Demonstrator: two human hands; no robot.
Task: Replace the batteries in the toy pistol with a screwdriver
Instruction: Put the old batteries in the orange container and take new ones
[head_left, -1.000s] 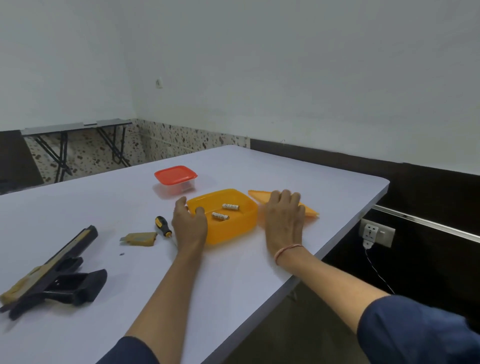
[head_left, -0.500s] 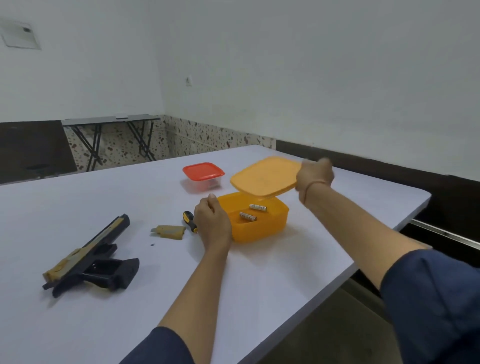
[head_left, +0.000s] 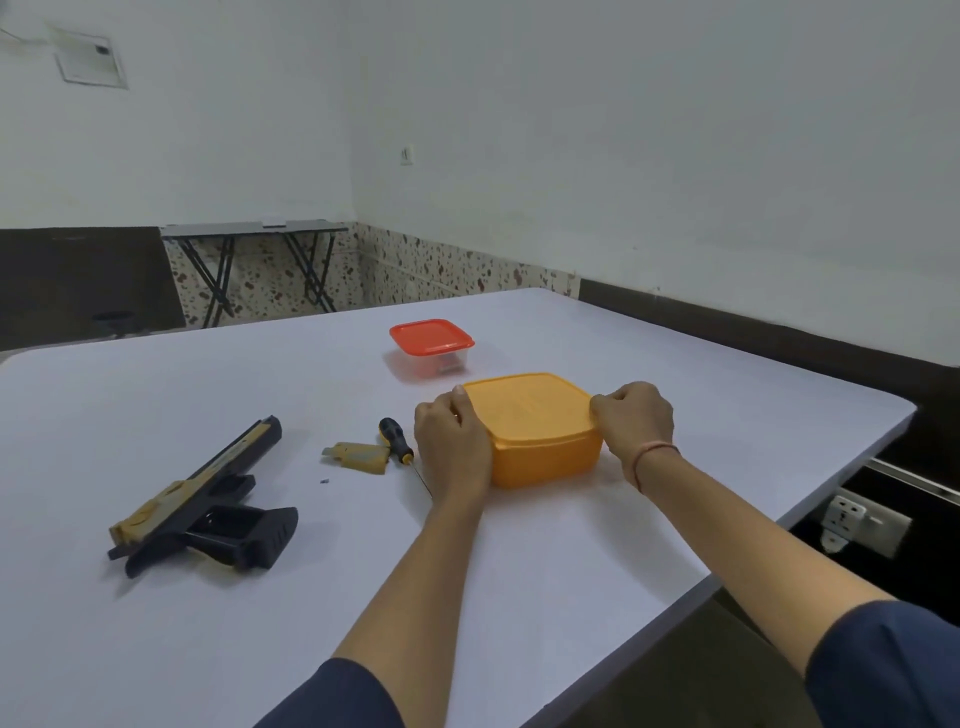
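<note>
Pressing the orange lid (head_left: 527, 402) down onto the orange box (head_left: 545, 462) looks like the step in hand, seen from the head camera. The left hand (head_left: 452, 447) wraps the box's 9 o'clock side, its grip closed round the wall with the thumb on the lid's rim. The right hand (head_left: 631, 421) has its grip pinched on the lid's edge at 3 o'clock.

The toy pistol (head_left: 192, 499) lies flat on the worktop (head_left: 519, 571), well apart from the box at its 8 o'clock. Its long axis runs from 7 to 1 o'clock, with the muzzle towards 1 and the handle jutting towards 4. Whether cells sit inside it, I cannot tell.

Its tan cover (head_left: 358, 456) lies off, between pistol and box, touching the screwdriver (head_left: 397, 441), whose tip points to 5 o'clock. A red-lidded box (head_left: 431, 345) stands at 11 o'clock.

Next, I judge, both hands must let go, seat the cover and drive its screw.
</note>
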